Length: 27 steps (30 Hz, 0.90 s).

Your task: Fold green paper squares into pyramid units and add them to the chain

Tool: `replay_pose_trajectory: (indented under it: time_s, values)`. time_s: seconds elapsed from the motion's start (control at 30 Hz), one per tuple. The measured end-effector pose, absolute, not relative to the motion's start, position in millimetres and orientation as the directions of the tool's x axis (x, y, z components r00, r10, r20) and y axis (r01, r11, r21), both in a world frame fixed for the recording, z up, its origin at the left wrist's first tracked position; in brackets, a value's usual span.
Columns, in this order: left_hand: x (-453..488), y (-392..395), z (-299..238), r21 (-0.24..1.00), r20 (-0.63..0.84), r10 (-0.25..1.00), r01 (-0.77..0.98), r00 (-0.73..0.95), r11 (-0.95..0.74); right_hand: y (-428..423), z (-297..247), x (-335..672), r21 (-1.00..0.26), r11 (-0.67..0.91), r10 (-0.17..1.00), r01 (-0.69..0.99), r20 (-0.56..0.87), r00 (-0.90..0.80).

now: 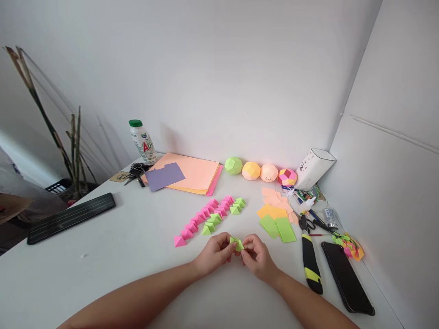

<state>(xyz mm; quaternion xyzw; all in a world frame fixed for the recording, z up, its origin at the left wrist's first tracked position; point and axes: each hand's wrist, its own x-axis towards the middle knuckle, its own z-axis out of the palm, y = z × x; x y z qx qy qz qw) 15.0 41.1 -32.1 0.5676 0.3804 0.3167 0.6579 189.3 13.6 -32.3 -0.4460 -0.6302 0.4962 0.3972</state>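
Both hands meet over the white table point(113, 256) near its front middle. My left hand point(215, 252) and my right hand point(258, 257) pinch a small folded green paper piece point(237, 243) between their fingertips, just above the tabletop. Behind the hands lie two slanting rows of folded units: pink paper pyramids point(202, 218) and green paper pyramids point(222, 214). To the right of the hands lie flat green paper slips point(278, 227) and orange paper slips point(274, 203).
Against the back wall sit several paper balls point(259, 172), a white box point(314, 168), a stack of coloured sheets point(187, 176), keys point(136, 172) and a bottle point(142, 141). A utility knife point(310, 262), phone point(346, 276) and scissors point(308, 224) lie right. A black keyboard point(70, 217) lies left.
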Motion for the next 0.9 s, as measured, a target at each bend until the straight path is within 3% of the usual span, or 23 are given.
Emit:
replay_pose_trajectory:
  time_s: [0.4, 0.9]
  values:
    - [14.2, 41.0, -26.0, 0.980, -0.178, 0.817, 0.021, 0.549, 0.199, 18.1, -39.9, 189.9, -0.883, 0.433, 0.875, 0.180, 0.364, -0.318]
    - [13.3, 39.7, -22.1, 0.993, -0.112, 0.802, 0.033, 0.587, 0.115, 19.3, -38.9, 189.9, -0.811, 0.510, 0.853, 0.285, 0.434, -0.291]
